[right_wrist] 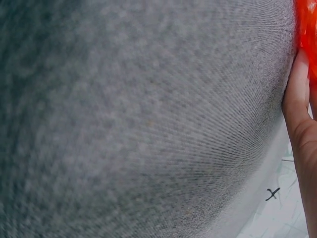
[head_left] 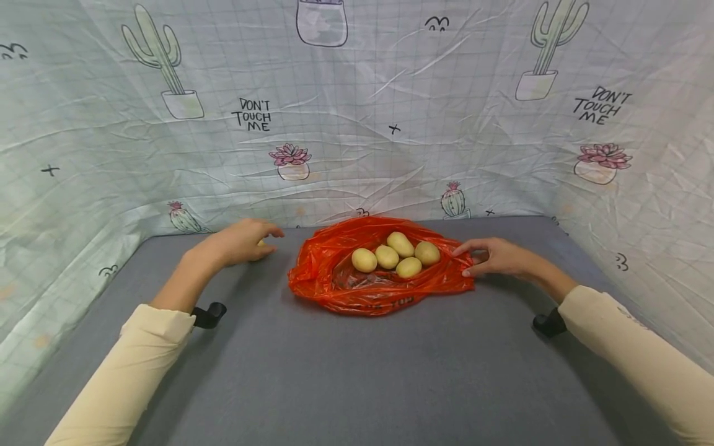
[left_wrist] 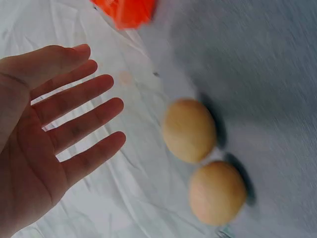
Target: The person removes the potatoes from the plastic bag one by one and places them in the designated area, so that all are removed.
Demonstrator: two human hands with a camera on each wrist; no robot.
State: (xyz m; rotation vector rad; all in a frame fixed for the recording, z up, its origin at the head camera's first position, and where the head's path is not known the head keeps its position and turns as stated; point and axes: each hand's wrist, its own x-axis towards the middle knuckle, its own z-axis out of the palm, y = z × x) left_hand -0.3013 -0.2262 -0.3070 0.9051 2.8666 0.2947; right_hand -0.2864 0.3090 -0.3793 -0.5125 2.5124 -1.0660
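Observation:
A red plastic bag (head_left: 346,300) lies spread with its mouth open, several potatoes (head_left: 409,267) in its middle. My right hand (head_left: 496,257) pinches the bag's right edge between thumb and fingers. In the right wrist view only the thumb (right_wrist: 299,84) and part of that hand show, up against the red plastic. Left of the bag, my left hand (head_left: 240,241) hovers with nothing in it, its fingers spread and nearly straight in the left wrist view. Two potatoes (left_wrist: 189,131) (left_wrist: 218,193) lie on the table beyond its fingertips; the hand mostly hides them from the head view.
The table has a grey cloth top (head_left: 357,378). A pale sheet printed with cacti (head_left: 357,124) hangs behind it and along both sides. Black straps (head_left: 211,314) hang at both wrists.

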